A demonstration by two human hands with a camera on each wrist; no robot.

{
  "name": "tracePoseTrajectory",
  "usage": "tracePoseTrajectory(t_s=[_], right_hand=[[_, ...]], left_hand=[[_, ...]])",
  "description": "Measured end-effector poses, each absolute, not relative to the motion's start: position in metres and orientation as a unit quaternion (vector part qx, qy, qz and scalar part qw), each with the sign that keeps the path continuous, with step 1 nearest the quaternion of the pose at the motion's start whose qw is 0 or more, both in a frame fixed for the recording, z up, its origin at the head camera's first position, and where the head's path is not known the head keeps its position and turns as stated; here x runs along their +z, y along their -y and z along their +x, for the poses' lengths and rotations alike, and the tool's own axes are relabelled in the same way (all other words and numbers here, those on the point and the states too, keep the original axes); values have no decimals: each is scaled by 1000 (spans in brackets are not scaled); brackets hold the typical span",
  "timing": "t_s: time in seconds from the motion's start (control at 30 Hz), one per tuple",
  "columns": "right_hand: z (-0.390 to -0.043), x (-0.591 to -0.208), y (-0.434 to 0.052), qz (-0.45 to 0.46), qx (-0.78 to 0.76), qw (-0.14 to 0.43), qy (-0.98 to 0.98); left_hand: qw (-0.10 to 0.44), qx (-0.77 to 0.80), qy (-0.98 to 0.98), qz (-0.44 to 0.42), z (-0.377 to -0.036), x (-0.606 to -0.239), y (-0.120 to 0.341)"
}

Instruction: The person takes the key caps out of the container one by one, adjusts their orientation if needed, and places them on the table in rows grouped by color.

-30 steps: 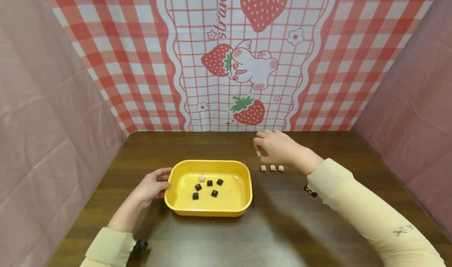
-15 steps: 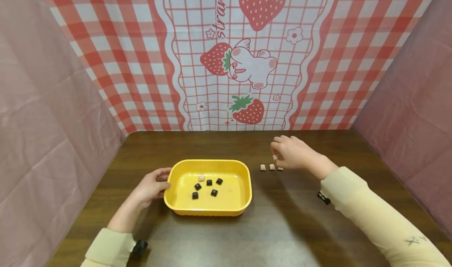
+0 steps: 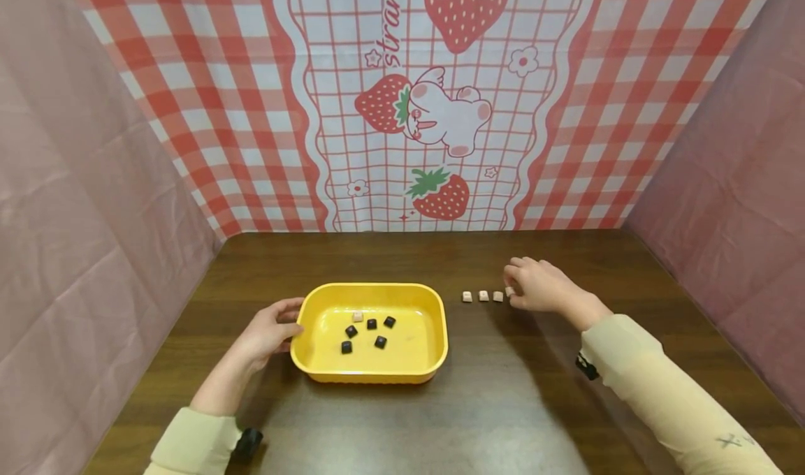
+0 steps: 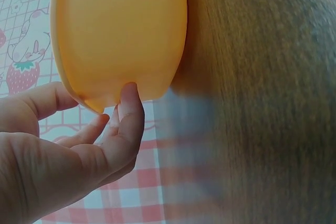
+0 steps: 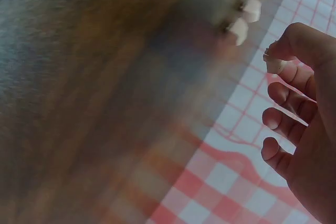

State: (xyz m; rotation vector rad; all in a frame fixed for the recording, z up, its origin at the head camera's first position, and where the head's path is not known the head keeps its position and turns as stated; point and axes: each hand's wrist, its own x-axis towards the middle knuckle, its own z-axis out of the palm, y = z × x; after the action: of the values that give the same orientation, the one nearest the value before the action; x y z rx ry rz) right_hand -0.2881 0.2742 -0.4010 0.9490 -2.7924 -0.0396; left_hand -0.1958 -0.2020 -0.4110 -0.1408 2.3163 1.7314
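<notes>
My right hand (image 3: 542,285) pinches a cream keycap (image 5: 273,65) between thumb and index finger, its other fingers loosely bent. In the head view that keycap is at the right end of a row of three cream keycaps (image 3: 483,296) on the table. At the left end of a yellow tray (image 3: 371,378), my left hand (image 3: 267,332) grips the rim, thumb on one side of it and fingers against the wall. Inside the tray lie several black keycaps (image 3: 380,342) and one cream keycap (image 3: 358,316).
The dark wooden table (image 3: 402,429) runs back to a red-and-white checked cloth (image 3: 242,112) with strawberries. Pink curtains (image 3: 94,237) hang on both sides. A black device (image 3: 249,441) is strapped at the left wrist.
My right hand has moved right and down with its keycap, from left of the row, over it, to the row's right end. The left hand stays on the tray.
</notes>
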Motion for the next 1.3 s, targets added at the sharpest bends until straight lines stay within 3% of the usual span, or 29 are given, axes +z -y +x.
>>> tracePoseTrajectory(t_s=[0.53,1.3], right_hand=[[-293,-432,-286,276,32,71,958],[-293,-428,-288,253,33,53,965]], left_hand=[[120,591,-796,-48,-196,-413,204],[122,585,-801,-48,-196,-411,203]])
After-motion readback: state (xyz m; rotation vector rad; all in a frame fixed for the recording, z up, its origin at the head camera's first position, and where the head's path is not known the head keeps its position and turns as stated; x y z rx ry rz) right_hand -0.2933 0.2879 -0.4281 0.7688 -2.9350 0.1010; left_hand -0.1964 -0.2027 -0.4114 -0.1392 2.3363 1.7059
